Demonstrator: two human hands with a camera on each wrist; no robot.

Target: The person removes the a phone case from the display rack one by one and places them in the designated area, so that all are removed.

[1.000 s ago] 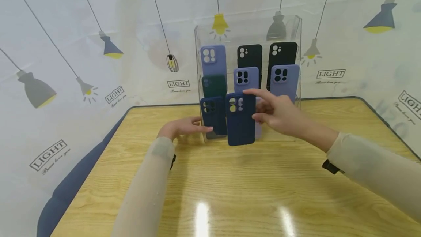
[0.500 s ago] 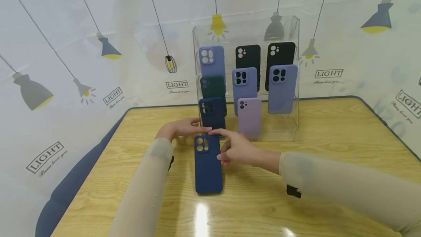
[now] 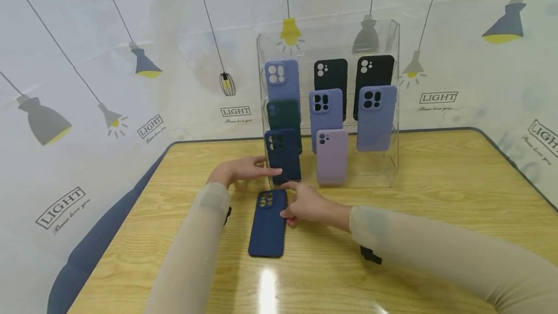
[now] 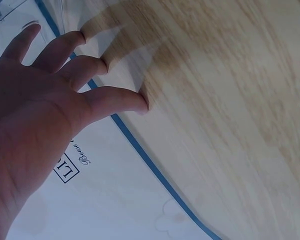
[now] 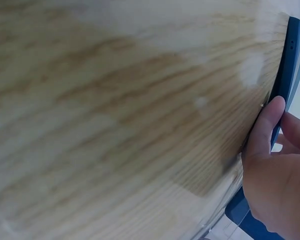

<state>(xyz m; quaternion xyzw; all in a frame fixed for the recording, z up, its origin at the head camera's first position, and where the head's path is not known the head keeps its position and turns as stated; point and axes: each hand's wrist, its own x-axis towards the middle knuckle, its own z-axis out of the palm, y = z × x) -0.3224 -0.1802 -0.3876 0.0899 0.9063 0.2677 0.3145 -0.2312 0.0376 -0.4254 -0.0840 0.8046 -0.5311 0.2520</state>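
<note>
A wooden tabletop with a pale grain is filling the lower part of the head view, its dark blue edge curving round the far left and far right corners. Ceiling light is glaring off its glossy surface near the near edge. A white backdrop is hanging behind and to both sides, printed with pendant lamps in grey, blue and yellow on long cords, and with the word LIGHT in small frames
</note>
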